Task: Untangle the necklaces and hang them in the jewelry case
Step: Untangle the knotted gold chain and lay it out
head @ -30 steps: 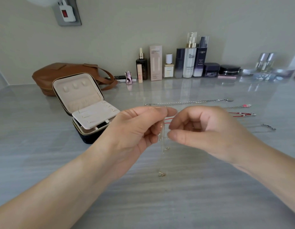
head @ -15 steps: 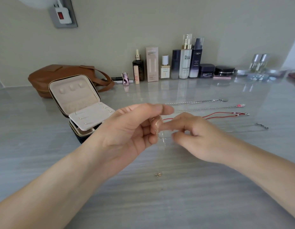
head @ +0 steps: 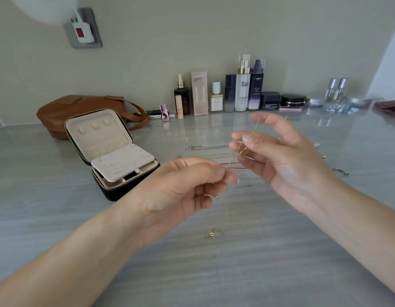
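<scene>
Fingertips: left hand point(head: 181, 189) has thumb and forefinger pressed together on the fine gold chain point(head: 243, 151), other fingers curled under. A tight pinch, and it's the low anchor.
Right hand: the right hand point(head: 285, 160) rides higher and further out, fingers spread and loosely straight, thumb up. The chain lies looped across them rather than nipped, though blur hides the exact contact.
Chain axis: the strand slants from the left pinch up and rightward over the right fingers, lifted off the tabletop point(head: 258, 273).
Loose end: a small gold clasp point(head: 212, 234) lies on the table below and between the hands. Whether a strand joins it to the pinch is too thin to tell.
Other necklaces: silver chains point(head: 206, 146) and a red cord point(head: 235, 165) are laid left-to-right just beyond the hands, with a dark chain point(head: 340, 171) past the right wrist.
Jewelry case: the jewelry case point(head: 117, 187) is open, left of the left hand, lid point(head: 117, 138) upright, and its pegs point(head: 96, 126) look bare.
Nearer hand: left, clearly. The case is on its side and the right hand is well apart from it.
Call: I'd say the hands need to draw apart along that slant to straighten the chain, then carry it left to the lid.
Backdrop: a brown bag point(head: 81, 107) sits behind the case, with cosmetics bottles point(head: 243, 89) along the wall.
</scene>
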